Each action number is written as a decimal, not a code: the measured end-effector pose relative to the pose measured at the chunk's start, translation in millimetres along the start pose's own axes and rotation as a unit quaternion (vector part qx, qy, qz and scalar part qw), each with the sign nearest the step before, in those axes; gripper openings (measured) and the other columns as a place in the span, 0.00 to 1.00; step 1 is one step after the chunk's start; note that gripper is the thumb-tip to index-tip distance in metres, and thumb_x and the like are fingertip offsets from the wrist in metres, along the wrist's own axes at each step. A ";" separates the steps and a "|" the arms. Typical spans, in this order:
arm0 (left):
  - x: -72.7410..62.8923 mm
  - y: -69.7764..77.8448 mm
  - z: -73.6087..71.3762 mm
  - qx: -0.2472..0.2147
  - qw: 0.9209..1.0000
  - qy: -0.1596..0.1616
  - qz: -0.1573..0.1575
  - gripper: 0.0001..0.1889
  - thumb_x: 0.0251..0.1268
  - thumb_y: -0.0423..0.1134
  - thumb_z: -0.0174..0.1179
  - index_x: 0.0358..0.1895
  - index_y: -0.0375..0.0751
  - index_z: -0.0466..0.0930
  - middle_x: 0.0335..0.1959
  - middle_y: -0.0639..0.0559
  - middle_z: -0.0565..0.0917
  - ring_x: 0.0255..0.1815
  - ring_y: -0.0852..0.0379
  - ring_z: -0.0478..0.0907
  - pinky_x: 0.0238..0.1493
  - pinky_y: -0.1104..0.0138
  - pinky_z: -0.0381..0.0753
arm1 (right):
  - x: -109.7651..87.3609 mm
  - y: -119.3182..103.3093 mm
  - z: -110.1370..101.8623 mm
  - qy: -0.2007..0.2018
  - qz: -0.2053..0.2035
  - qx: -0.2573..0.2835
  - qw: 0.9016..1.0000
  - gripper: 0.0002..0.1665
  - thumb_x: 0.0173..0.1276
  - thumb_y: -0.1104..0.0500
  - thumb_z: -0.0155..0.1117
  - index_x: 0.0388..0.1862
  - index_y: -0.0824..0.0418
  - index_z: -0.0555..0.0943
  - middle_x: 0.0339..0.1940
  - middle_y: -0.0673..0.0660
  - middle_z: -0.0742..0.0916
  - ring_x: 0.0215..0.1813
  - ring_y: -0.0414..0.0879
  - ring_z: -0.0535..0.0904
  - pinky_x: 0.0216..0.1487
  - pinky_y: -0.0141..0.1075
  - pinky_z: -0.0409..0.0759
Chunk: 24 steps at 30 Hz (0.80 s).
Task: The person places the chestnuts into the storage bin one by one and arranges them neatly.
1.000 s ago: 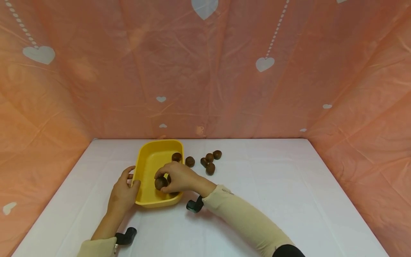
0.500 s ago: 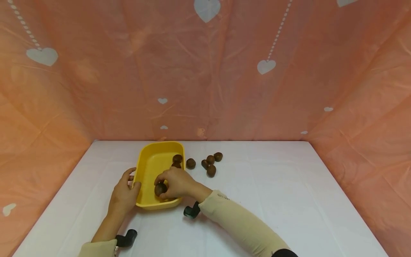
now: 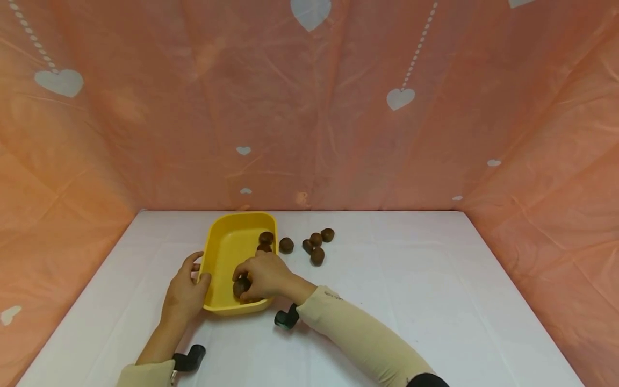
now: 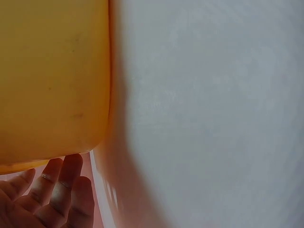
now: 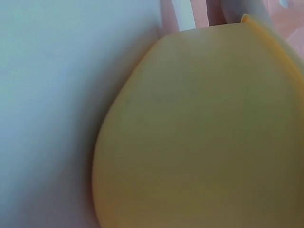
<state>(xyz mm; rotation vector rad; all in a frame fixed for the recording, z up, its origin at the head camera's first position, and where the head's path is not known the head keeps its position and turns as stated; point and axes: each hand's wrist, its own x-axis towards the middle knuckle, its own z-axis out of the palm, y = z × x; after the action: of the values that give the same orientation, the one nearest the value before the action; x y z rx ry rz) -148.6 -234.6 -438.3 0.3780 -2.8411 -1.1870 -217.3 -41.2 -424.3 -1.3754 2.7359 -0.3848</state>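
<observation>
A shallow yellow tray (image 3: 227, 236) sits on the left half of the white table. My left hand (image 3: 185, 293) grips its left side, thumb at the rim and fingers along the outer wall; in the left wrist view the fingertips (image 4: 71, 164) meet the wall. My right hand (image 3: 266, 277) reaches over the right rim and pinches a brown chestnut (image 3: 240, 287) low inside the tray, near its front end. Behind the knuckles, two more chestnuts (image 3: 266, 237) lie along the right inner wall, the nearer one partly hidden. The right wrist view is filled by the tray's outer wall (image 5: 199, 128).
One chestnut (image 3: 286, 245) rests just outside the tray's right rim. Further right, several chestnuts (image 3: 316, 256) form a loose cluster on the white tablecloth (image 3: 411, 279). A peach curtain with pale hearts (image 3: 309, 107) hangs behind the table and on both sides.
My right hand has moved slightly toward the tray's front end with the chestnut, uncovering part of another chestnut behind it. My left hand keeps its hold on the tray.
</observation>
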 end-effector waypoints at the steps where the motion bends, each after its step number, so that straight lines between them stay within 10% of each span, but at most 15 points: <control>1: -0.1 0.2 -0.1 0.000 1.000 0.000 0.001 0.29 0.71 0.42 0.44 0.73 0.45 0.54 0.61 0.36 0.71 0.50 0.43 0.74 0.47 0.56 0.71 | 0.0 -0.2 0.0 -0.001 0.001 -0.003 1.000 0.21 0.49 0.42 0.76 0.43 0.42 0.86 0.35 0.36 0.87 0.32 0.32 0.71 0.37 0.25 0.64; 24: -0.6 0.6 -0.2 0.004 1.000 -0.003 0.000 0.29 0.71 0.41 0.45 0.73 0.44 0.54 0.61 0.35 0.71 0.50 0.43 0.75 0.44 0.59 0.73 | 2.5 -3.2 -0.4 -0.034 0.010 -0.029 0.999 0.19 0.49 0.43 0.77 0.42 0.39 0.86 0.32 0.34 0.85 0.34 0.34 0.71 0.38 0.27 0.65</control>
<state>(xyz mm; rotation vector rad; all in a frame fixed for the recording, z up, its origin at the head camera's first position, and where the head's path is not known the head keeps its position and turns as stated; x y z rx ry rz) -148.1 -234.2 -437.7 0.3743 -2.8514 -1.1791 -216.3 -44.9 -422.9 -1.3456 2.7237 -0.2544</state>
